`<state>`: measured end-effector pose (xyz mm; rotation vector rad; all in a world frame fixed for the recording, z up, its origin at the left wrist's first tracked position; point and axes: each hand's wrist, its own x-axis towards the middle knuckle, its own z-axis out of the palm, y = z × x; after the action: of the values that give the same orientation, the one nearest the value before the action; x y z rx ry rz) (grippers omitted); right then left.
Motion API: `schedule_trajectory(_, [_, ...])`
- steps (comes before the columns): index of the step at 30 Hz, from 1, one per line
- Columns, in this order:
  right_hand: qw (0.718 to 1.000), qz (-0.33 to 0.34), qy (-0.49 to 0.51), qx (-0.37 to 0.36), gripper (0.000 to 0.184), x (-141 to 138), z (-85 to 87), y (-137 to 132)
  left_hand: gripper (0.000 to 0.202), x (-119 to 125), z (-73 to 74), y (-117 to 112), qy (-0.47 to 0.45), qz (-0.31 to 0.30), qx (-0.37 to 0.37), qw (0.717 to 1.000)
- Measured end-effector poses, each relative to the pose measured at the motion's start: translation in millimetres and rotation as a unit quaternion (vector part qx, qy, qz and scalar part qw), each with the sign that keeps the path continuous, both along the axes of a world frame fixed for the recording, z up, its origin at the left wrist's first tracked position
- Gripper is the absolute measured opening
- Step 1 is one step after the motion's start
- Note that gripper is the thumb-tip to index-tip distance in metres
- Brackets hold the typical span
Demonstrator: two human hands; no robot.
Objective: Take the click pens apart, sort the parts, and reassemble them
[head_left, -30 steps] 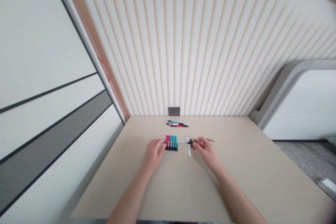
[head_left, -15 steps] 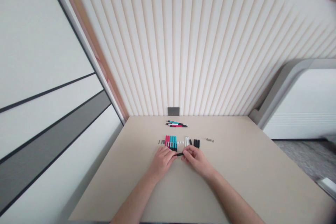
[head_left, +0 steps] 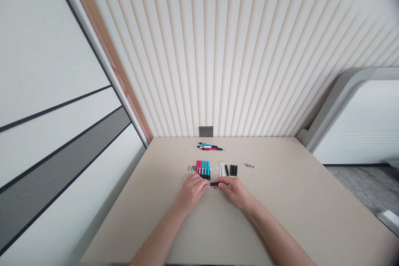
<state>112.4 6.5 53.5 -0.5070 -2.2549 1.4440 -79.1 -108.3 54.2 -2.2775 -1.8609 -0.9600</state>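
**Pinched at the fingertips: a slim black pen barrel (head_left: 214,183)**

Right up front, the left hand (head_left: 191,193) and the right hand (head_left: 233,193) come in close together, fingers curled inward, neither one spread open. There's the barrel, lying crosswise in the small gap between them, well forward of everything else on the bench (head_left: 305,199). Each hand has it at one end, though the exact grip is too small to call from here.

It looks light, stiff and smooth, probably plastic, and so thin it could easily roll or slip. A firm pinch along the body of the barrel looks the safest hold, rather than right at the tip.

Just behind the hands runs a neat line of parts! Tiny metal pieces (head_left: 190,168) sit at the left end, then red and teal barrels (head_left: 202,169) packed side by side. Next come small white pieces (head_left: 213,168), white tubes (head_left: 222,169) and black barrels (head_left: 233,170), with a few metal bits (head_left: 249,166) out on the right.

Farther back, a small bunch of teal, red and black pens (head_left: 210,146) lies near the bench's back edge. Beyond that, a grey socket plate (head_left: 205,131) sits on the ribbed wall panelling (head_left: 249,70).
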Motion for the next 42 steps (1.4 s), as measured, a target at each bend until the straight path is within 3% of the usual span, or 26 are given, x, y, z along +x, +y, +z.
schedule_trajectory(5, [0.997,-0.005,-0.013,0.072,0.031,3,6.2,1,0.027,0,-0.5,-1,0.006,-0.005,-0.01,1.0])
schedule_trajectory(13, [0.989,0.013,-0.003,0.151,0.028,5,0.4,2,0.03,0,0.5,-1,-0.037,-0.024,-0.032,0.998])
schedule_trajectory(21, [0.987,0.016,-0.004,0.159,0.029,6,10.7,-4,0.035,2,-1.8,2,-0.098,-0.012,-0.027,0.995])
schedule_trajectory(37, [0.98,-0.058,-0.014,0.191,0.017,-5,-4.1,-10,0.026,2,-7.0,3,-0.086,-0.006,-0.012,0.996])
schedule_trajectory(42, [0.981,-0.038,-0.031,0.188,0.022,-7,-7.1,-11,0.026,2,-7.4,4,-0.079,-0.007,-0.014,0.997])
